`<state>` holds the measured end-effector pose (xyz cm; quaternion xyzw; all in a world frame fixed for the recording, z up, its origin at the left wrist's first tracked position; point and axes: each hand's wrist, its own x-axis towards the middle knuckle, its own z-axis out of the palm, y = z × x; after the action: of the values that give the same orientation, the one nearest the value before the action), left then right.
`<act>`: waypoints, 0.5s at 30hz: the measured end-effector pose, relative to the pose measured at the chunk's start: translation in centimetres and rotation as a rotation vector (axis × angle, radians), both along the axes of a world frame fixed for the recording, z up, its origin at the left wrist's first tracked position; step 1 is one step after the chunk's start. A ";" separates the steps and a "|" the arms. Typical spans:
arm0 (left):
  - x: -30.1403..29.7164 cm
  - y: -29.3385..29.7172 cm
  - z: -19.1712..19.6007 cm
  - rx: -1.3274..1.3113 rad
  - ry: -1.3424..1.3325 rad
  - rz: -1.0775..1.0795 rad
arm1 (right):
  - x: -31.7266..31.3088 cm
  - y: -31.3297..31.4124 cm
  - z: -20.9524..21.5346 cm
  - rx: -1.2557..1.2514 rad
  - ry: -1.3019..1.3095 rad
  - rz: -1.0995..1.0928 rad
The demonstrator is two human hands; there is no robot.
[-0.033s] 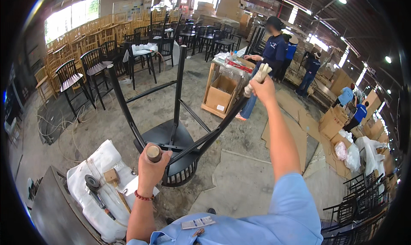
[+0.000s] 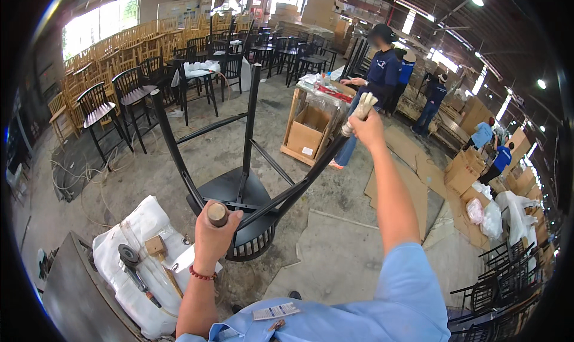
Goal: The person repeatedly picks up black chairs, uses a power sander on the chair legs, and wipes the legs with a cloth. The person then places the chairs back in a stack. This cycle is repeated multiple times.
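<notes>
A black wooden chair [image 2: 230, 186] is tipped upside down in front of me, its legs pointing up and its slatted back low near the floor. My left hand [image 2: 214, 237], with a red bead bracelet at the wrist, is closed round a leg whose round tan end [image 2: 217, 214] faces up at me. On the right, my right hand [image 2: 368, 130] grips a bunched cream cloth [image 2: 363, 107] at the end of another leg [image 2: 323, 161]. How far the cloth wraps round that leg is hidden by my fingers.
At lower left, a padded white surface [image 2: 134, 288] bears a grinder-like tool [image 2: 128, 256] and a wooden block [image 2: 156, 246]. A cart [image 2: 299, 156] with a cardboard box stands ahead, a co-worker [image 2: 382, 70] beside it. Chairs [image 2: 95, 110] fill the far left; cardboard [image 2: 406, 198] lies at right.
The cloth and my right hand have shifted very slightly downward. My left hand has moved a touch to the right. The chair stays put.
</notes>
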<state>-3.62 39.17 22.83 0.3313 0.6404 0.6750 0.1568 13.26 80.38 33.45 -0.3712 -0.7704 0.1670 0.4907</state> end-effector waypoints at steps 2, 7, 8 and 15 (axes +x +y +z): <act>-0.4 0.6 -0.2 -0.010 0.032 -0.020 | 1.1 -0.1 0.2 0.031 0.032 -0.065; -0.9 0.4 0.6 -0.044 0.038 -0.023 | 0.0 -3.0 -0.1 -0.260 0.226 0.129; -1.0 0.4 0.5 -0.038 0.027 -0.041 | 0.4 -3.2 -0.2 -0.250 0.259 0.115; -1.5 0.6 0.2 -0.033 0.093 -0.078 | -2.4 -0.1 0.4 0.006 0.118 -0.032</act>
<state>-5.15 39.78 23.05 0.3845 0.6444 0.6417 0.1586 10.90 80.25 33.85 -0.3713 -0.7347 0.1783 0.5390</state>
